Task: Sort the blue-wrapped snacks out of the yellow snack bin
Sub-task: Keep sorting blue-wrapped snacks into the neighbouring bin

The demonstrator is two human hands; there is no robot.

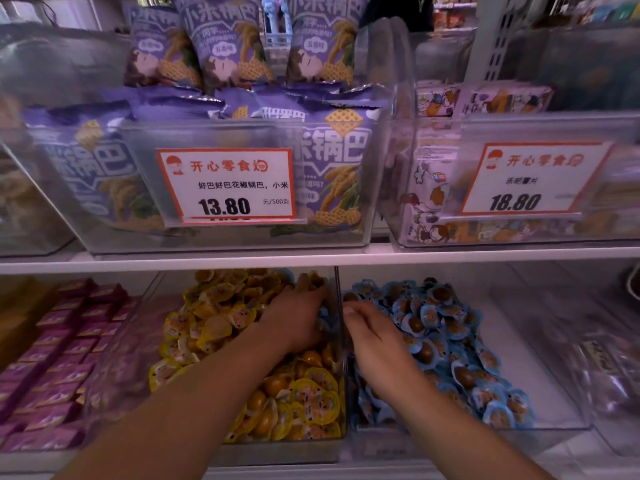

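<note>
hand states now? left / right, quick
Left hand: in the yellow snack bin, fingers curled round blue-wrapped snacks.
Right hand: over the blue snack bin, fingers curled; cannot tell if holding.

The left price card [227, 185] reads 13.80; the right price card [530, 180] reads 18.80.
</note>
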